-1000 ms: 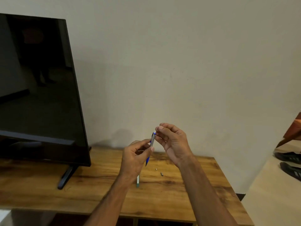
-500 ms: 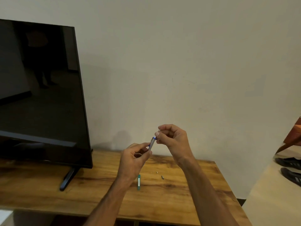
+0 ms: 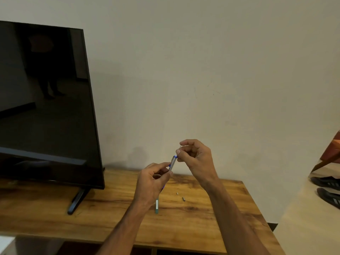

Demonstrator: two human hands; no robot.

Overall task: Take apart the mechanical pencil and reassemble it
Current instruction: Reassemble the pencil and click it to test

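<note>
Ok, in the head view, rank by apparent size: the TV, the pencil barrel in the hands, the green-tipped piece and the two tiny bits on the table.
1. TV
2. Pencil barrel, partly hidden by fingers
3. Green-tipped piece, partly behind the left hand
4. Two tiny bits: too alike to rank

TV (image 3: 42, 107) left on table (image 3: 211, 234); 2 small parts (image 3: 180, 196) right of tube (image 3: 157, 206).
</note>
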